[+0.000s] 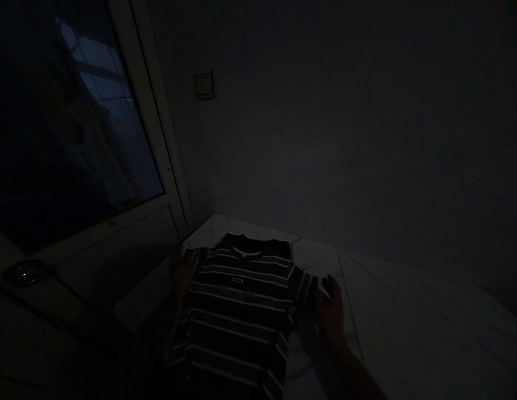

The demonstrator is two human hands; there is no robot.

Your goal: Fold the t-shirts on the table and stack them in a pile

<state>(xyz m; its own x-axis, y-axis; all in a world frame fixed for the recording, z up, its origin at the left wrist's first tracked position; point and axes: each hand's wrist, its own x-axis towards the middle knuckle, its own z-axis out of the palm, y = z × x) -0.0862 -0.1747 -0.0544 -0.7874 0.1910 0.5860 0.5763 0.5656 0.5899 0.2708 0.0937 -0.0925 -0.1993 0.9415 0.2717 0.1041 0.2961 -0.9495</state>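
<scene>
The head view is very dark, and the shapes in the shadows are hard to read. A dark short-sleeved striped T-shirt (237,322) lies flat and spread out on a pale flat surface (408,316), with its collar (241,250) pointing away from the person and its lower part running out of the bottom of the frame. Pale horizontal stripes cross the body and sleeves, and a small light label (237,279) sits on the chest above faint lettering.

Both hands are at the sides of the T-shirt. The left hand (181,275) lies over or against the sleeve on the left side of the view; it is deep in shadow, so I cannot tell whether it is open or closed. The right hand (331,308) is open, its fingers (333,289) spread and just touching the outer edge of the opposite sleeve.

The pale surface looks like a bed under a white sheet, though it could be a bench, as faint lines cross it. Beyond it stands a dim wall (325,139) with a square light switch (204,86). To the left is a window (87,111) with a pale frame (150,100), and a small round object (24,272) sits low at the far left.
</scene>
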